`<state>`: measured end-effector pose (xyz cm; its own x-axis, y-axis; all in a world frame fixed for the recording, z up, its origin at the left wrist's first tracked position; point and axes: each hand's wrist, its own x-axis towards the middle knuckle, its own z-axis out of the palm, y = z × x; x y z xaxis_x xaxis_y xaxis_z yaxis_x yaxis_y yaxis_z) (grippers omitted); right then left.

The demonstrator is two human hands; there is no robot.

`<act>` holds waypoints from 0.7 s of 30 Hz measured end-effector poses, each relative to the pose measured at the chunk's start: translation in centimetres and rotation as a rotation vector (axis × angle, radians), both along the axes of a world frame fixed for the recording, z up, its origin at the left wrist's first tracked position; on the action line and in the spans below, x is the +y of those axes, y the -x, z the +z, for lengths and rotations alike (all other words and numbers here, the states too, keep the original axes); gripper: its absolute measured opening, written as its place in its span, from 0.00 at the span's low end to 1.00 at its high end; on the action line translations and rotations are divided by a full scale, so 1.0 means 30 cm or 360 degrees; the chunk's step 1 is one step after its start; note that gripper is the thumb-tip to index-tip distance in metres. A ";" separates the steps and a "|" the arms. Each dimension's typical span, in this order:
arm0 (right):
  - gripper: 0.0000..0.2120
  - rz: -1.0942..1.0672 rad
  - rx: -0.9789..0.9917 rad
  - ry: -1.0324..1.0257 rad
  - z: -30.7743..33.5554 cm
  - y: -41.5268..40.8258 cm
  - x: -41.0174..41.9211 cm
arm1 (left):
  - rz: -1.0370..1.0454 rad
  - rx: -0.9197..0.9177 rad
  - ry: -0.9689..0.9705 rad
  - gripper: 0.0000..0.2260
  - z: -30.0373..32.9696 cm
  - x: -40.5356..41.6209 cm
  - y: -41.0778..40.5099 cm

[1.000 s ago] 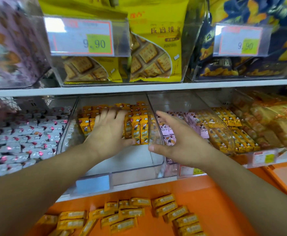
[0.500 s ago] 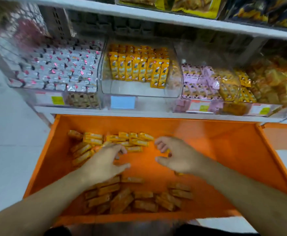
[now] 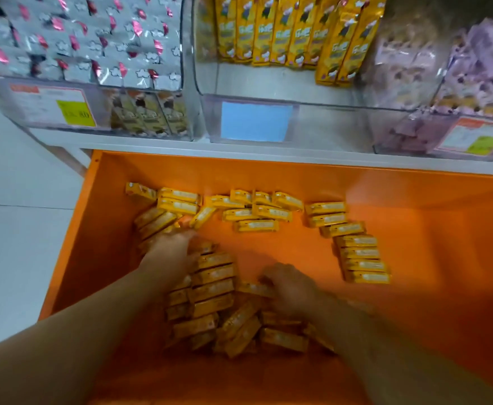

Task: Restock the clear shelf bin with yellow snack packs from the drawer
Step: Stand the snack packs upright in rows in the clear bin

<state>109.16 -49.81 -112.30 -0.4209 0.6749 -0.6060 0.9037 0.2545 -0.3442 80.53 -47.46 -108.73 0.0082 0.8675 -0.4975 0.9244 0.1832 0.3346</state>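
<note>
Down in the orange drawer point(image 3: 415, 258), both hands sit on yellow snack packs point(image 3: 213, 287); left hand point(image 3: 172, 255) and right hand point(image 3: 292, 287) are blurry, so I cannot tell how the fingers lie

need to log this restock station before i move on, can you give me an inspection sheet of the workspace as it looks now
surface: open orange metal drawer, floor partly bare on the right.
job's things: yellow foil snack packs lie loose in rows and heaps in the drawer; clear plastic shelf bin above holds upright yellow packs at the back, front floor bare, blue label on its front.
clutter: nothing seen.
grippers: left hand rests on packs at the drawer's left; right hand is down on the middle heap; blur hides whether either grips a pack.
cables: nothing seen.
surroundings: bin of silver-and-pink wrapped snacks left, bin of lilac wrapped snacks right, white shelf edge, pale tiled floor.
</note>
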 end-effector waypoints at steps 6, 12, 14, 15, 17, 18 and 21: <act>0.14 0.0121 -0.0137 -0.0040 -0.031 -0.012 0.033 | 0.0012 -0.0086 0.0041 0.16 -0.054 0.065 -0.024; 0.11 -0.0053 -0.0060 0.0072 0.007 -0.031 0.039 | -0.0124 -0.0074 0.0245 0.27 -0.065 0.080 -0.039; 0.12 -0.0098 -0.0035 0.0109 0.024 -0.038 0.045 | -0.0159 -0.0036 0.0278 0.27 -0.074 0.084 -0.037; 0.13 -0.0126 -0.0017 0.0121 0.032 -0.041 0.048 | -0.0200 -0.0003 0.0295 0.25 -0.077 0.087 -0.037; 0.10 -0.0166 -0.0005 0.0117 0.046 -0.047 0.054 | -0.0279 0.0057 0.0304 0.21 -0.072 0.092 -0.049; 0.08 -0.0177 -0.0015 0.0106 0.057 -0.048 0.057 | -0.0291 0.0061 0.0290 0.20 -0.071 0.094 -0.053; 0.08 -0.0207 -0.0004 0.0093 0.087 -0.056 0.068 | -0.0274 0.0019 0.0282 0.19 -0.056 0.091 -0.057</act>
